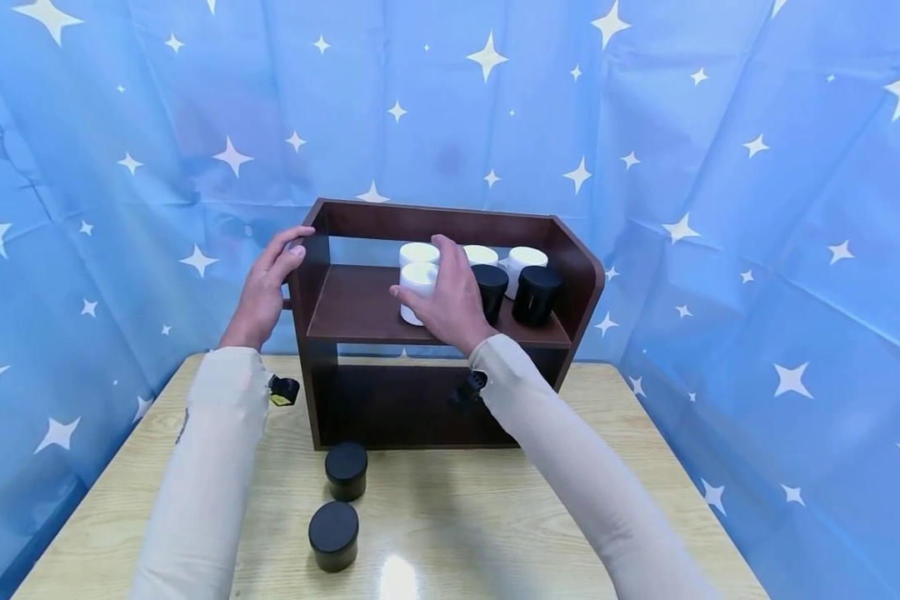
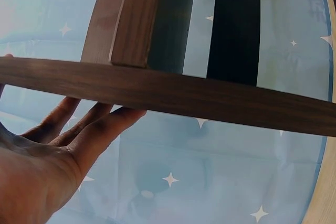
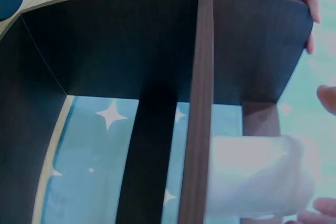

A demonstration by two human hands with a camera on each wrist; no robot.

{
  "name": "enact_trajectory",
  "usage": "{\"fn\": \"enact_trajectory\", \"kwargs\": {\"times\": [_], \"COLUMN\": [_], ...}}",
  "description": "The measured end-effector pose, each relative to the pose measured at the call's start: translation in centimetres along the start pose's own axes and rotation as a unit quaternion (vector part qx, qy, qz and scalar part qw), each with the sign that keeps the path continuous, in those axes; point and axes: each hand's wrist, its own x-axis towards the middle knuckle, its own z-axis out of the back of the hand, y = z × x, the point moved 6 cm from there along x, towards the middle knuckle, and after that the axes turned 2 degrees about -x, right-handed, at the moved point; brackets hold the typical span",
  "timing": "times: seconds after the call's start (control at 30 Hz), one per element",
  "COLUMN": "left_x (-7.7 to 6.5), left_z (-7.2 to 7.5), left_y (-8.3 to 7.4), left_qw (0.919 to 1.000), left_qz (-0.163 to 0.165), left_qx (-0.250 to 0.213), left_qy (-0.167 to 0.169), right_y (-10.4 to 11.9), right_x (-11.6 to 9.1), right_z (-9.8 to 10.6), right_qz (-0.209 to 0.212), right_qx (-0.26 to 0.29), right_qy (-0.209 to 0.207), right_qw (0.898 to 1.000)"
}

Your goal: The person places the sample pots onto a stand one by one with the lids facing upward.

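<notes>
A dark brown two-tier shelf point(image 1: 360, 304) stands on the table. My left hand point(image 1: 258, 292) rests on its left side panel point(image 2: 210, 98), with straight fingers touching the outer face. On the upper tier, my right hand point(image 1: 450, 304) is spread about the front white jar point(image 1: 418, 275). In the right wrist view, fingertips point(image 3: 326, 205) show beside this jar point(image 3: 252, 174), apparently not closed on it. Another white jar point(image 1: 417, 250) stands just behind. Two black jars point(image 1: 537, 292) stand to the right of my right hand, with white jars point(image 1: 527, 260) behind them, partly hidden.
Two black jars point(image 1: 346, 471) point(image 1: 333, 533) stand on the wooden table point(image 1: 435, 533) in front of the shelf's left end. The lower tier point(image 1: 397, 400) is partly hidden by my right forearm. A blue star-patterned curtain point(image 1: 450, 125) hangs behind and at both sides.
</notes>
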Motion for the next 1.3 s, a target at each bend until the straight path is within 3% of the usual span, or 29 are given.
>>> {"fn": "enact_trajectory", "kwargs": {"times": [0.27,0.47,0.57,0.7,0.77,0.83,0.93,1.03,1.17,1.3], "left_x": [0.1,0.0,0.0,0.0,0.0,-0.1,-0.5,-0.9,-0.7,-0.1], "left_z": [0.1,0.1,0.2,0.2,0.1,0.1,-0.1,-0.1,0.2,0.2], "left_y": [0.0,0.1,0.0,-0.1,-0.2,-0.4,-0.8,-1.2,-1.3,-0.9], "left_qw": [1.0,1.0,1.0,1.0,1.0,1.0,1.0,1.0,1.0,0.9999], "left_qz": [-0.003,-0.003,-0.002,-0.001,-0.001,-0.001,0.003,0.005,-0.002,-0.007], "left_qx": [-0.002,-0.001,-0.002,-0.002,-0.002,-0.003,-0.004,-0.003,-0.001,-0.007], "left_qy": [-0.002,-0.003,-0.004,-0.004,-0.005,-0.004,0.0,0.002,-0.005,-0.005], "right_y": [0.9,1.5,2.0,2.6,2.6,2.5,2.4,2.3,2.0,1.5], "right_x": [-1.1,-2.6,-3.6,-5.0,-5.7,-6.2,-7.1,-8.0,-8.7,-9.6], "right_z": [1.3,1.8,1.9,1.9,1.7,1.3,0.6,-0.3,-2.1,-3.9], "right_qz": [0.083,0.163,0.232,0.336,0.369,0.383,0.388,0.368,0.29,0.208], "right_qx": [-0.021,-0.024,-0.014,0.007,0.022,0.04,0.066,0.106,0.206,0.305], "right_qy": [0.01,0.029,0.019,-0.021,-0.038,-0.047,-0.052,-0.041,-0.004,0.03], "right_qw": [0.996,0.986,0.973,0.942,0.928,0.922,0.918,0.923,0.935,0.929]}}
